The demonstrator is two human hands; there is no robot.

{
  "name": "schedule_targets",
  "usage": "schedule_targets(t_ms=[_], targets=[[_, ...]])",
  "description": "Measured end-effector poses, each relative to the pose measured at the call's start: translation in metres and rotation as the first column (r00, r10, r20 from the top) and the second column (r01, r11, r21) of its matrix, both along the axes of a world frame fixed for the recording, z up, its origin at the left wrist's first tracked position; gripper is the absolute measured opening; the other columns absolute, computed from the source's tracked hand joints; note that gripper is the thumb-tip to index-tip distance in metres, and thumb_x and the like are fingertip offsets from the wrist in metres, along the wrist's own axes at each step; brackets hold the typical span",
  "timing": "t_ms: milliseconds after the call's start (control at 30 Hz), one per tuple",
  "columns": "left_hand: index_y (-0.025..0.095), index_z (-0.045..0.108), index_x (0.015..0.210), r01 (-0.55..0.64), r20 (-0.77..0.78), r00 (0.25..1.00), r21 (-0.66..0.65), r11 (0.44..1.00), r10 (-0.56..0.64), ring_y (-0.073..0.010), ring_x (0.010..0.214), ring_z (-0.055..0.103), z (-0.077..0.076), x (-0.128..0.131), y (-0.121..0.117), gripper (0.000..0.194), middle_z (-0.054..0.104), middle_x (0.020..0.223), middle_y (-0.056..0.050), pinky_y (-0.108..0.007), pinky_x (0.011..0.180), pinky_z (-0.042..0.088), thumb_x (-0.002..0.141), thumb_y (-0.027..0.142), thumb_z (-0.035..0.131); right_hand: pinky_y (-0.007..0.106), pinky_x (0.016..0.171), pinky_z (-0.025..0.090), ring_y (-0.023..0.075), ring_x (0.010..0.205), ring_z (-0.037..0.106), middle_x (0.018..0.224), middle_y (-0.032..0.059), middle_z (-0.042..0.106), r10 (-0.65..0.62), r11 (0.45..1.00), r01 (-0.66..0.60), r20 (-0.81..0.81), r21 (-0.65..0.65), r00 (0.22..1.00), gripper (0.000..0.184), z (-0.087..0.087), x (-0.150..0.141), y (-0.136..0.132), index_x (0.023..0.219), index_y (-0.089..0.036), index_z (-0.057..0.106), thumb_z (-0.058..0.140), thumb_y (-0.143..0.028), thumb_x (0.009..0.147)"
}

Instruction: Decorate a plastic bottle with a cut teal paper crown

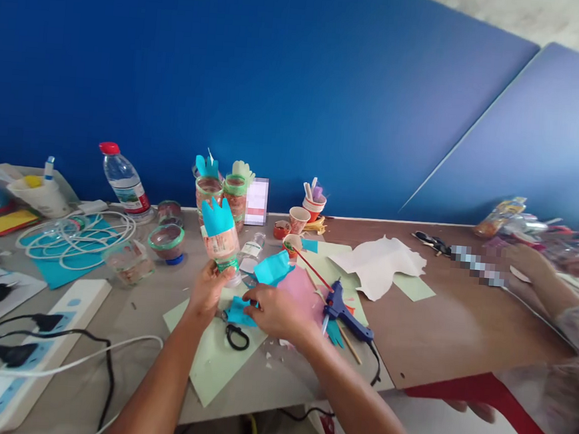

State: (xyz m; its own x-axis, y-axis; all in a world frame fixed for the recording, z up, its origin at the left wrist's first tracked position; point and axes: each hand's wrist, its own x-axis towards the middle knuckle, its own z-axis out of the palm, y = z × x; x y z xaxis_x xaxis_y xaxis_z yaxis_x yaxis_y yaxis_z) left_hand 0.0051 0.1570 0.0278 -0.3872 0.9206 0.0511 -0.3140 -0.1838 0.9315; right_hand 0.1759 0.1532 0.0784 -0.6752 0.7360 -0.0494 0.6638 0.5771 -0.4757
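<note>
My left hand (208,289) grips the green lower end of a cut plastic bottle (220,244). The bottle stands upright, with a jagged turquoise paper piece (219,218) rising from its top. My right hand (273,309) is over the paper scraps, its thumb and fingers curled onto a small turquoise paper piece (240,311). Black-handled scissors (237,337) lie just below that piece, their blades mostly hidden. Another turquoise scrap (273,268) sits behind my right hand. To the right rests a blue hot glue gun (347,312) beside thin sticks.
Decorated bottle cups (234,199) stand near the blue partition. A water bottle (124,180), coiled white cable (74,240) and power strip (43,351) occupy the left. Paper cups (299,220) stand at the back. Torn white paper (380,264) lies right, and another person's hand (530,269) is farther right.
</note>
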Motion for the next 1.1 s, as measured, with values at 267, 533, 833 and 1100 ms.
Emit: schedule_targets(t_ms=[267, 533, 833, 1100], targets=[[0.016, 0.063, 0.092, -0.018, -0.103, 0.995, 0.000, 1.000, 0.018, -0.0167, 0.077, 0.060, 0.004, -0.004, -0.004, 0.040, 0.066, 0.084, -0.003, -0.028, 0.073, 0.044, 0.065, 0.042, 0.076, 0.039, 0.089, 0.044, 0.0288, 0.107, 0.056, 0.115, 0.0123, 0.062, 0.065, 0.990, -0.084, 0.159, 0.115, 0.985, 0.047, -0.005, -0.010, -0.015, 0.122, -0.018, 0.057, 0.065, -0.034, 0.079], [0.016, 0.065, 0.090, -0.006, -0.039, 0.999, -0.020, 1.000, 0.005, -0.0164, 0.073, 0.061, 0.005, 0.001, -0.003, 0.044, 0.067, 0.079, -0.003, -0.027, 0.069, 0.046, 0.059, 0.044, 0.079, 0.025, 0.064, 0.040, 0.0165, 0.074, 0.060, 0.083, 0.0049, 0.068, -0.176, 0.983, 0.180, -0.095, 0.035, 0.980, 0.015, -0.010, -0.006, 0.005, 0.079, -0.019, 0.065, 0.050, -0.018, 0.085], [0.017, 0.066, 0.104, 0.026, 0.005, 1.000, -0.013, 1.000, -0.026, -0.0204, 0.091, 0.064, 0.004, 0.001, -0.003, 0.050, 0.070, 0.098, -0.006, -0.031, 0.083, 0.047, 0.062, 0.041, 0.079, 0.023, 0.049, 0.030, 0.0095, 0.050, 0.037, 0.054, -0.0057, 0.042, -0.375, 0.923, 0.275, -0.476, -0.269, 0.796, 0.022, -0.002, 0.014, 0.033, 0.057, -0.020, 0.043, 0.048, -0.027, 0.077], [0.016, 0.065, 0.103, -0.004, -0.051, 0.999, -0.033, 0.999, 0.002, -0.0216, 0.093, 0.064, -0.002, -0.002, -0.002, 0.050, 0.070, 0.095, -0.006, -0.031, 0.082, 0.047, 0.063, 0.043, 0.079, 0.037, 0.082, 0.048, 0.0227, 0.091, 0.062, 0.105, 0.0106, 0.066, -0.362, 0.932, 0.325, -0.473, -0.161, 0.804, 0.039, -0.030, -0.001, 0.026, 0.118, -0.016, 0.058, 0.053, -0.020, 0.079]])
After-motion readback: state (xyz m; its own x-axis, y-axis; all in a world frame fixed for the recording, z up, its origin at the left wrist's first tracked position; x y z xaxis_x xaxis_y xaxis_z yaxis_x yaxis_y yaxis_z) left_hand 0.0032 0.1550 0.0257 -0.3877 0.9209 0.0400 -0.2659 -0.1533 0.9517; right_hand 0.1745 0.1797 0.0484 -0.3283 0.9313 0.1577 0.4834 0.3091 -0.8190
